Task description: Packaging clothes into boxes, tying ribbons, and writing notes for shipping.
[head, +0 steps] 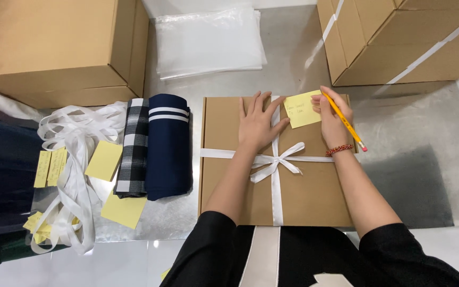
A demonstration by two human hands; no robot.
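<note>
A flat brown cardboard box (pixel 224 175) lies before me, tied with a white ribbon (pixel 275 162) knotted in a bow at its middle. My left hand (pixel 258 123) rests flat on the box lid, fingers spread, touching the ribbon. My right hand (pixel 333 119) grips a yellow pencil (pixel 346 123), tip at a yellow sticky note (pixel 301 109) with handwriting, stuck on the box's upper right.
Folded dark blue striped cloth (pixel 169 146) and checked cloth (pixel 134 149) lie left of the box. Loose white ribbon (pixel 73 159) and yellow notes (pixel 103 160) sit further left. Large cardboard boxes (pixel 54 48) (pixel 399 37) stand behind, with clear plastic bags (pixel 208 42) between them.
</note>
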